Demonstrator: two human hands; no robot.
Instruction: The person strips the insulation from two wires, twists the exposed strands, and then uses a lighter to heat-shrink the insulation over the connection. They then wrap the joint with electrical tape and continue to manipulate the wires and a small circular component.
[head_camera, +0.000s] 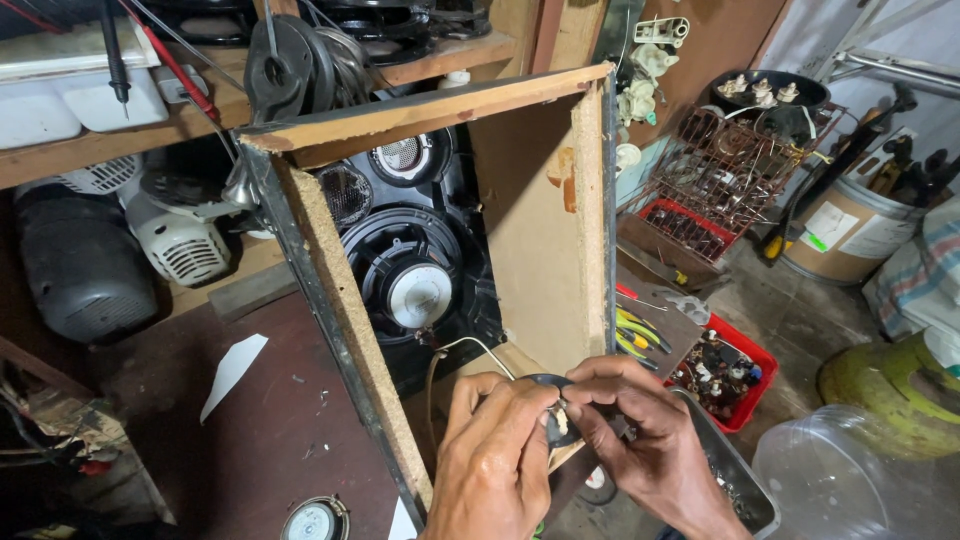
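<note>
Open speaker cabinet (545, 215) looms behind both hands' (500, 455) small part (556, 412).

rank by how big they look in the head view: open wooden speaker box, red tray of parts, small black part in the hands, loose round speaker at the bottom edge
1. Wooden speaker box, by far the largest.
2. Red tray of parts.
3. Loose round speaker, partly cut off by the frame edge.
4. Small black part, mostly hidden by the left hand and right hand, so places 3 and 4 are unsure.

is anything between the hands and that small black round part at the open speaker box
Nothing visible: both the left hand and the right hand already pinch the small black round part, fingers touching it, at the open back of the speaker cabinet.
</note>
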